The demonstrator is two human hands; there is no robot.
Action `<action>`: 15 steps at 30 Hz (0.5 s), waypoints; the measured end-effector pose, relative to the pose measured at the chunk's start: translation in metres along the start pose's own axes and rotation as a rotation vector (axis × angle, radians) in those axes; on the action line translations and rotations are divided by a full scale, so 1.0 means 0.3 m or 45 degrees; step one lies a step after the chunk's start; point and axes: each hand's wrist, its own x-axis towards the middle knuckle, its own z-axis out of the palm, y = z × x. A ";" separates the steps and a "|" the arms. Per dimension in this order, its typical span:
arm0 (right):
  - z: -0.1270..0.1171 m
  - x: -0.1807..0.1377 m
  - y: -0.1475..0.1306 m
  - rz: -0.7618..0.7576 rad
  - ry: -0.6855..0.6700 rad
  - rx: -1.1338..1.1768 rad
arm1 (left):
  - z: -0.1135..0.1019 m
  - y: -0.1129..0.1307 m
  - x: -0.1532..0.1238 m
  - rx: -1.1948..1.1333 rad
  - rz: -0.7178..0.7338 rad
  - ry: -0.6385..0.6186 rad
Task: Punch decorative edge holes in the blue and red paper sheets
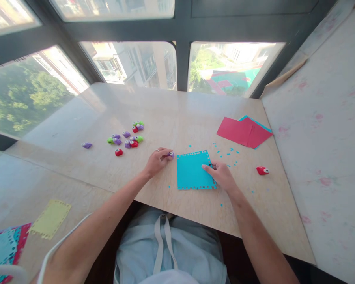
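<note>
Square blue paper sheet [193, 173], over pale wooden tabletop [162, 106]: being grasped along right edge by right hand [223, 176]; being judged light, tearable, best held at unpunched left edge. Rounded purple plastic punch [170, 155], just left of sheet: being pinched by left hand [159, 159].

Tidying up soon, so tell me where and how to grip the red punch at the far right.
Pinch the red punch by its body, across the near and far sides. I'd come from the near left, with the right hand once it's off the blue sheet: the punch lies lengthwise, roughly left to right, and stands apart from other punches.
</note>
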 end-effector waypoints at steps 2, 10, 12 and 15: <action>-0.006 -0.002 -0.002 0.013 -0.003 0.003 | 0.006 0.000 -0.005 -0.025 -0.008 0.019; -0.008 -0.003 0.004 0.020 -0.013 -0.009 | 0.013 0.018 -0.030 0.087 0.024 0.062; -0.006 -0.003 0.007 0.013 -0.009 -0.008 | 0.009 0.026 -0.038 0.139 0.029 0.057; -0.005 -0.003 0.010 0.006 0.020 -0.018 | 0.005 0.035 -0.047 0.180 0.031 0.049</action>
